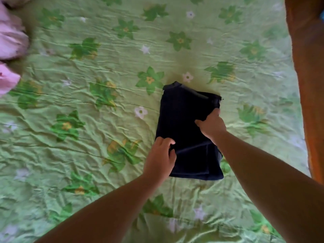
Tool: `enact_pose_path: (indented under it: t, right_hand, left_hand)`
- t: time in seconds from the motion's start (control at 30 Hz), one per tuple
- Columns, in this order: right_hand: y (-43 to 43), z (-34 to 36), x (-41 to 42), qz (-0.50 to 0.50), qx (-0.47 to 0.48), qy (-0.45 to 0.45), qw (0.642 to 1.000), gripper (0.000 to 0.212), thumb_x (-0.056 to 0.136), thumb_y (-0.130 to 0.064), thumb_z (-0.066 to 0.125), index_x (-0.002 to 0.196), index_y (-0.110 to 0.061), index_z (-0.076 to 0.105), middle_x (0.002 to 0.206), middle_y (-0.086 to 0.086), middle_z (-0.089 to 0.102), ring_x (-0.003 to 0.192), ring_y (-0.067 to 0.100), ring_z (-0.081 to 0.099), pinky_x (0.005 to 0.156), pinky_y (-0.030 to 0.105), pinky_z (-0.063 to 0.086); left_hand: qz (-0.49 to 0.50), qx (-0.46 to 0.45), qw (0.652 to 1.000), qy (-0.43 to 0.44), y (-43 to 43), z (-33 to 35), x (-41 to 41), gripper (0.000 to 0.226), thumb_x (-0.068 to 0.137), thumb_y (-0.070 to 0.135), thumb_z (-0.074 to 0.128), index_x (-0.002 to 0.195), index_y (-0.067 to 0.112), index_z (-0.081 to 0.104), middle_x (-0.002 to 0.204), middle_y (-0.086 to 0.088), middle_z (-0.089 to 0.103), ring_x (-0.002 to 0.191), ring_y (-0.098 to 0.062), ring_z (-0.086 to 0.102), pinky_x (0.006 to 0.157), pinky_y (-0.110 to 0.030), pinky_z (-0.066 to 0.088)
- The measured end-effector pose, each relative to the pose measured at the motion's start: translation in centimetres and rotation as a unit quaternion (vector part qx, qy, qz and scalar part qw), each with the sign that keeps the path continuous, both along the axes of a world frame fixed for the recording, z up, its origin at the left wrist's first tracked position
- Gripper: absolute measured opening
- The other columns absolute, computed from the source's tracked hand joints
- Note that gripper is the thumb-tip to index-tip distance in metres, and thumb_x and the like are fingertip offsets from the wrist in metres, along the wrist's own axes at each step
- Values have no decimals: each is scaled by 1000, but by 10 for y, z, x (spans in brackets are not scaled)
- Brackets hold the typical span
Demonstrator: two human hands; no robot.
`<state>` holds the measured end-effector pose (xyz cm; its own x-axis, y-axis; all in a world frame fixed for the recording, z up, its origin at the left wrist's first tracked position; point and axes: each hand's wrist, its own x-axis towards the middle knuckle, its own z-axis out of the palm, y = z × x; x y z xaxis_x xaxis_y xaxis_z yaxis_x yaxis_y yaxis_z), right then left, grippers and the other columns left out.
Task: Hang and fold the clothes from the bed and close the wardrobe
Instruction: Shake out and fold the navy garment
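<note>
A dark blue garment (184,109) lies on the bed (87,120), on the green sheet with flowers. It is folded into a small, neat shape. It is too dark to tell if it is shorts or trousers.

The left hand (160,158) is at the near left edge of the garment. Its fingers are bent over the edge and the thumb is on top, so it pinches the cloth. The right hand (212,126) is at the right edge, further up. Its fingers are bent too and seem to hold the cloth there, but the tips are hidden.

This looks like the last part of the fold, or the start of a lift. To do it well, both hands should hold all the layers at once, not just the top one. Press the edges flat so they line up. Lift with both hands at the same time, so the fold does not fall open.

A heap of pink clothes (10,41) waits far off at the left side of the bed, so there is more to do. An orange-brown board (308,85) runs along the right side.
</note>
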<state>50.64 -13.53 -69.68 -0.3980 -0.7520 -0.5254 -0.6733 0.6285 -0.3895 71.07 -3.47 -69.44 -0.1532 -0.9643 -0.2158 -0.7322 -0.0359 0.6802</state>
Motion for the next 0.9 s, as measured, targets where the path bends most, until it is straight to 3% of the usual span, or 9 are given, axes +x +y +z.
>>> enact_pose_path:
  t: [0.07, 0.17, 0.23, 0.3, 0.43, 0.57, 0.73, 0.8, 0.9]
  right_hand:
    - [-1, -10, 1, -115, 9, -75, 991, 86, 90, -31, 74, 148, -2, 17, 141, 10, 55, 126, 38, 55, 101, 44, 48]
    - [-1, -19, 1, -211, -2, -165, 964, 40, 86, -18, 77, 116, -2, 56, 111, 14, 66, 106, 38, 65, 97, 51, 54]
    - [1, -17, -3, -176, -25, -137, 975, 23, 84, -18, 75, 97, -5, 61, 96, 16, 67, 93, 38, 67, 89, 52, 57]
    - [2, -16, -11, -129, -43, -105, 985, 25, 86, -23, 70, 103, -6, 61, 99, 17, 68, 95, 38, 66, 88, 51, 56]
    - [1, -17, -27, -104, -37, -117, 987, 25, 90, -22, 63, 105, -2, 60, 106, 25, 66, 99, 42, 66, 86, 55, 57]
    - [3, -24, -32, -96, -39, -136, 985, 24, 92, -22, 66, 103, -1, 60, 103, 24, 66, 93, 41, 67, 72, 52, 59]
    - [-1, -18, -42, -124, -84, -129, 980, 22, 88, -25, 62, 86, -3, 63, 76, 11, 61, 74, 32, 64, 60, 41, 49]
    - [0, -15, -45, -122, -105, -113, 980, 21, 88, -29, 56, 77, -11, 59, 73, 6, 59, 74, 29, 60, 62, 35, 42]
    - [5, -17, -51, -56, -64, -72, 994, 12, 92, -24, 53, 95, -12, 53, 90, 8, 60, 91, 33, 60, 73, 35, 43]
  left_hand:
    - [-1, 7, 1000, -23, -3, -2, 2, 28, 92, 19, 60, 120, 20, 61, 112, 0, 52, 105, -20, 56, 92, -38, 49]
    - [-95, 8, 992, -79, 0, -3, 5, 36, 94, 33, 58, 128, 21, 60, 121, -2, 51, 113, -22, 51, 97, -37, 44]
    - [-189, -46, 971, -138, 3, -2, 0, 49, 92, 47, 56, 135, 23, 53, 124, -2, 50, 112, -23, 50, 92, -38, 46]
    - [-268, -114, 940, -175, 8, -1, -9, 62, 83, 54, 65, 135, 22, 51, 124, -5, 50, 107, -26, 51, 85, -40, 46]
    - [-356, -197, 886, -222, 13, -6, -35, 56, 67, 54, 79, 108, 19, 62, 110, -5, 58, 93, -26, 56, 76, -40, 45]
    - [-361, -178, 886, -230, 13, -13, -52, 30, 68, 33, 82, 91, 23, 65, 86, 3, 60, 76, -22, 59, 71, -36, 43]
    - [-385, -177, 891, -160, 21, -14, -63, 18, 82, 22, 71, 97, 22, 60, 91, 1, 57, 77, -22, 58, 71, -36, 42]
    - [-405, -179, 884, -152, 24, -12, -66, 17, 84, 21, 68, 98, 21, 58, 91, 1, 56, 78, -22, 57, 71, -36, 41]
    - [-420, -157, 877, -172, 23, -14, -69, 16, 87, 22, 63, 101, 21, 56, 96, 0, 57, 84, -23, 58, 73, -36, 44]
